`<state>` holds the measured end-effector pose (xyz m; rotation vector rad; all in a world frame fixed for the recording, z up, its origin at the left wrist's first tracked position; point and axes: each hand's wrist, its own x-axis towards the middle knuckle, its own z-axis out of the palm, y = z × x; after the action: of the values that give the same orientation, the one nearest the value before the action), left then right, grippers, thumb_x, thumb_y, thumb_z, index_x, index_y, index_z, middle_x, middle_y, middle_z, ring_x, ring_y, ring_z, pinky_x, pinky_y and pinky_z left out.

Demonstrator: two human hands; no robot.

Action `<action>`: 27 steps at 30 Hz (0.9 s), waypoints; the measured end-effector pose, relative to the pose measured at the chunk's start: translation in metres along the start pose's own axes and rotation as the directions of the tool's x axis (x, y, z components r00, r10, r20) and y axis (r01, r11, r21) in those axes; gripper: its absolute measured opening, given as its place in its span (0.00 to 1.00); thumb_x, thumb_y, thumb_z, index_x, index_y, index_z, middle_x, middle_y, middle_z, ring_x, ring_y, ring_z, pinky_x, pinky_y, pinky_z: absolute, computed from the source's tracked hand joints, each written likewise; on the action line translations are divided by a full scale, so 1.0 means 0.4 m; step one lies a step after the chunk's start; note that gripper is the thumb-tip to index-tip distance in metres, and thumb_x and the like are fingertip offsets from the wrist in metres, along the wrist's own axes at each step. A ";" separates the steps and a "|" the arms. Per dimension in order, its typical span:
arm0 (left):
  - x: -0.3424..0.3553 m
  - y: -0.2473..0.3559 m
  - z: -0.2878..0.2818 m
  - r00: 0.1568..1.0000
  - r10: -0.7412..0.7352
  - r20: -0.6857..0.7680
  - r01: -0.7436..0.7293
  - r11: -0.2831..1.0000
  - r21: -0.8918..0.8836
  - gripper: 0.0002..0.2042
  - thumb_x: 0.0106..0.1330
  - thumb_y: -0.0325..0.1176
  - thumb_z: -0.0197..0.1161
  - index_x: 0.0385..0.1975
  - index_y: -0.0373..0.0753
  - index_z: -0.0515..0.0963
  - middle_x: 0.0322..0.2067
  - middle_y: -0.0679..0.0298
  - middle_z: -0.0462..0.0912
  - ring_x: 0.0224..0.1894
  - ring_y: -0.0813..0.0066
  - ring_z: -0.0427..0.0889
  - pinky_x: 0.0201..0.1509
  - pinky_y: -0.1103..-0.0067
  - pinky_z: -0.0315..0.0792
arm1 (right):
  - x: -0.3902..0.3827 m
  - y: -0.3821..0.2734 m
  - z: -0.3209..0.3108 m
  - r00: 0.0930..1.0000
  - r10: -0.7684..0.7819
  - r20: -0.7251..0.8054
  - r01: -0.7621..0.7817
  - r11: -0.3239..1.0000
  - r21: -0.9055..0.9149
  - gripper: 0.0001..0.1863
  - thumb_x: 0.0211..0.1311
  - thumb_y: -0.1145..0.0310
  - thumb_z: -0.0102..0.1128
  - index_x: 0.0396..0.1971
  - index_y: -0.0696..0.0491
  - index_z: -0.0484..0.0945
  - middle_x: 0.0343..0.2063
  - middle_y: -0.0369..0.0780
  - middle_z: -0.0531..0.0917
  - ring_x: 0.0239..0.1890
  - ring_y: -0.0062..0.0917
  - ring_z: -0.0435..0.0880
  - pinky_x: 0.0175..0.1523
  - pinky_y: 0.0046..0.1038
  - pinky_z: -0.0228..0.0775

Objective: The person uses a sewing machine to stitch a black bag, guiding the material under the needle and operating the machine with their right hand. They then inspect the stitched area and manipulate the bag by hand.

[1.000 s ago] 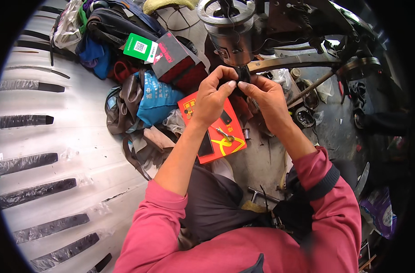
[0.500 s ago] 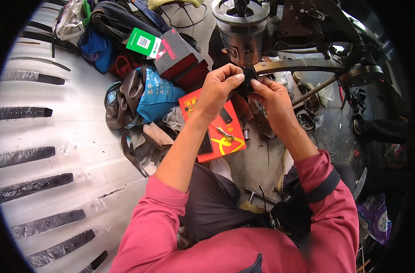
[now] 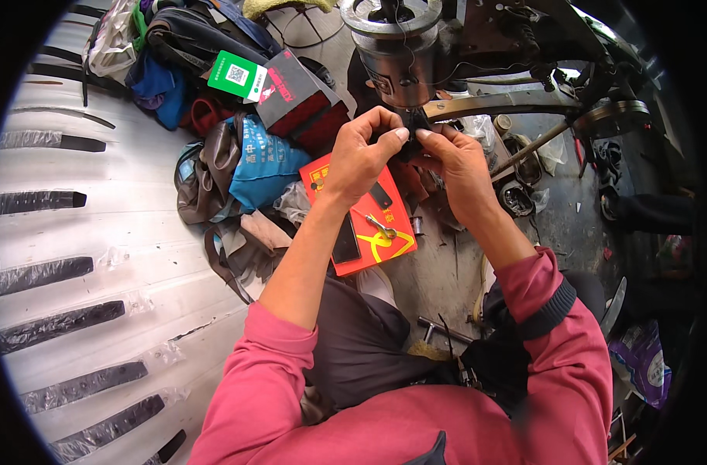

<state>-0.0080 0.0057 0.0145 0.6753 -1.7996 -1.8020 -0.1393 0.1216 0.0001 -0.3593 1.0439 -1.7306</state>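
Note:
Both my hands meet under the steel cylindrical head (image 3: 396, 66) of a dark machine (image 3: 524, 43), pinching a small dark piece (image 3: 411, 132) whose detail I cannot make out. My left hand (image 3: 361, 155) grips it from the left with curled fingers and thumb. My right hand (image 3: 458, 170) holds it from the right, thumb near my left one. Below them lies a red and yellow box (image 3: 404, 240) with a black phone (image 3: 345, 240), a small metal tool (image 3: 380, 226) and a black strip (image 3: 380, 195) on top.
Bags (image 3: 268, 174), dark cases and a green card (image 3: 233, 74) are heaped at left beside a pale ridged surface (image 3: 152, 263) with dark wrapped strips. Metal tools (image 3: 435, 329) and scattered clutter lie below and right. A dark trouser leg (image 3: 648, 213) shows at far right.
My hands have shifted slightly against each other at the machine, with my right fingers moving a little downward and back. The view has swayed slightly; the surroundings are otherwise the same.

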 end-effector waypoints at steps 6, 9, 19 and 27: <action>-0.002 -0.007 -0.001 1.000 -0.018 0.005 0.018 0.999 0.027 0.06 0.69 0.30 0.64 0.35 0.33 0.78 0.30 0.73 0.78 0.35 0.88 0.72 0.40 0.85 0.69 | 0.005 0.000 -0.006 1.000 -0.021 -0.022 0.017 0.988 -0.156 0.09 0.73 0.69 0.62 0.43 0.58 0.85 0.35 0.34 0.87 0.34 0.14 0.84 0.41 0.18 0.78; -0.001 -0.012 -0.001 1.000 -0.022 0.019 0.023 0.999 -0.024 0.06 0.70 0.30 0.63 0.36 0.33 0.78 0.31 0.73 0.78 0.35 0.88 0.72 0.40 0.85 0.69 | 0.005 -0.003 -0.005 1.000 -0.019 -0.024 0.013 0.980 -0.200 0.08 0.72 0.68 0.63 0.41 0.57 0.85 0.33 0.33 0.86 0.32 0.12 0.82 0.37 0.16 0.75; -0.004 -0.035 -0.004 0.995 -0.081 0.061 0.096 0.944 -0.317 0.06 0.72 0.31 0.64 0.42 0.36 0.78 0.37 0.72 0.81 0.38 0.88 0.77 0.47 0.87 0.73 | -0.004 -0.020 0.012 1.000 0.003 -0.008 -0.005 0.965 -0.261 0.09 0.69 0.66 0.70 0.38 0.56 0.85 0.28 0.31 0.84 0.25 0.09 0.78 0.28 0.13 0.68; 0.003 -0.019 0.015 0.996 -0.082 -0.021 0.074 0.962 -0.263 0.05 0.70 0.30 0.65 0.40 0.37 0.80 0.35 0.73 0.81 0.36 0.89 0.76 0.43 0.87 0.69 | 0.001 -0.013 0.018 0.997 -0.032 -0.073 0.006 0.941 -0.338 0.08 0.68 0.67 0.67 0.35 0.57 0.84 0.23 0.31 0.83 0.18 0.10 0.74 0.21 0.15 0.61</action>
<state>-0.0128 0.0095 0.0068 0.6728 -1.4946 -2.0230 -0.1377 0.1183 0.0082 -0.5221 1.4037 -1.5907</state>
